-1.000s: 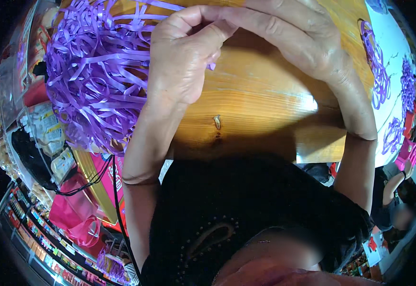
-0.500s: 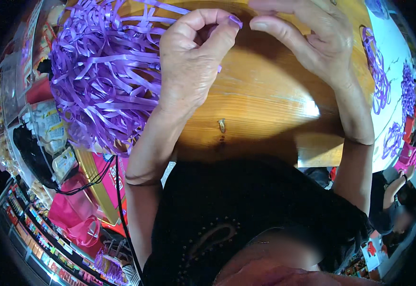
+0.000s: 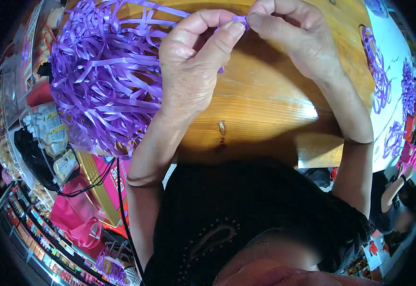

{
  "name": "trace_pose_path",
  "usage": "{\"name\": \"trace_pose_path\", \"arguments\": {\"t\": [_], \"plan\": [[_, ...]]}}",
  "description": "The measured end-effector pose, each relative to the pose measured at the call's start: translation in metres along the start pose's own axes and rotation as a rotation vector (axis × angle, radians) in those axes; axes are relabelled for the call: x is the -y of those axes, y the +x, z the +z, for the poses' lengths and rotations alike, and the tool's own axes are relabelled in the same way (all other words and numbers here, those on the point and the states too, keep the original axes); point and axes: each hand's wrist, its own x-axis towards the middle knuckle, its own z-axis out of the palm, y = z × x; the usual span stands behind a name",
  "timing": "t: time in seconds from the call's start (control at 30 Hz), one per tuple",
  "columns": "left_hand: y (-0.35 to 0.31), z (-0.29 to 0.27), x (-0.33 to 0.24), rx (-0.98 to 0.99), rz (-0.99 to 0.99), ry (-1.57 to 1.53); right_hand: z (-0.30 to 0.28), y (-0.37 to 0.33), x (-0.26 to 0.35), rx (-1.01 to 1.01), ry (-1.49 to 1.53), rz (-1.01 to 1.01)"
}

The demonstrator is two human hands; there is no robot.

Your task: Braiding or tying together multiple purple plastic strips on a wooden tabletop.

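Note:
My left hand (image 3: pixel 189 71) pinches a folded bit of purple ribbon (image 3: pixel 240 19) between thumb and forefinger, above the far part of the wooden table (image 3: pixel 260 112). My right hand (image 3: pixel 308 43) meets it from the right, thumb and forefinger closed at the same bit of ribbon. Their fingertips nearly touch, and most of the fold is hidden by them. A short purple piece peeks out below the left hand's fingers. Left of that hand spreads a big tangled heap of purple ribbons (image 3: pixel 105 71), several strands running toward it.
Right of the wood lies a white surface with more purple ribbon bundles (image 3: pixel 378 71). At the left edge stand clear plastic bins (image 3: pixel 46 124) with packets, a pink bag (image 3: pixel 77 205) and a dark cord (image 3: pixel 120 190). Another person's arm (image 3: pixel 392 193) shows at the far right.
My right hand has moved left and its fingers have closed on the ribbon beside my left fingertips. The left hand keeps its pinch with little movement.

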Motion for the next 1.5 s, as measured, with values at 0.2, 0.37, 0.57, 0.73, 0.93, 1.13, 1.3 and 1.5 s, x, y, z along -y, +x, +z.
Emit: {"name": "trace_pose_path", "arguments": {"t": [0.2,0.37,0.57,0.73,0.93,1.13,1.3,1.5], "plan": [[-0.001,-0.003,0.003,0.032,-0.056,-0.202,0.0,0.002,-0.008,0.138,0.446,0.168],[0.002,-0.009,0.008,0.061,-0.033,-0.278,0.009,-0.001,0.001,-0.005,0.002,-0.308],[0.0,-0.008,0.005,0.016,-0.059,-0.281,0.002,-0.001,0.005,0.012,-0.553,-0.73],[-0.002,-0.004,0.001,0.004,-0.07,-0.184,0.004,-0.002,0.009,0.006,-0.557,-0.627],[-0.001,-0.006,0.005,0.018,-0.041,-0.174,0.003,-0.002,0.015,0.004,-0.533,-0.545],[0.0,-0.005,0.008,-0.006,-0.03,-0.132,-0.003,0.003,0.004,-0.007,-0.615,-0.616],[-0.003,0.001,0.004,-0.06,-0.029,0.001,0.0,-0.004,0.018,0.054,-0.531,-0.532],[0.0,-0.005,0.007,0.061,-0.006,0.056,-0.01,0.046,-0.044,0.308,0.307,-1.165]]}}
